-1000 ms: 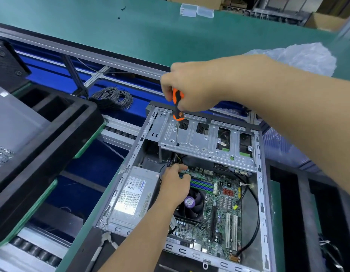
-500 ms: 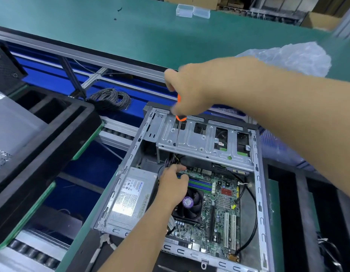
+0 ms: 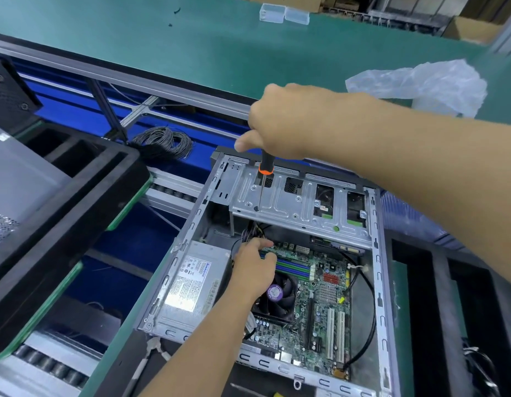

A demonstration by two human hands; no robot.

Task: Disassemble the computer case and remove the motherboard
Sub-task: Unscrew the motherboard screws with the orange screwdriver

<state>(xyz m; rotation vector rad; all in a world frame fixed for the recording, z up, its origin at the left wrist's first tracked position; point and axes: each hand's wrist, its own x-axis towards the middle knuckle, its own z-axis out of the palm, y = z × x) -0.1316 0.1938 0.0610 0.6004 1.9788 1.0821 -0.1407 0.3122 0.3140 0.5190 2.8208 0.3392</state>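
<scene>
Computer case (image 3: 376,282) lies open; right hand (image 3: 280,124) grips the screwdriver (image 3: 266,166) upright, tip on a drive-cage (image 3: 300,207) screw (left hand (image 3: 255,267) rests lower, fingers curled, grasp unclear).

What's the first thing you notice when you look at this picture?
The open computer case in the middle, with the green motherboard lying inside. Above it, the right hand grips a black-and-orange screwdriver, tip on the metal drive bracket. The left hand rests near the fan.
</scene>
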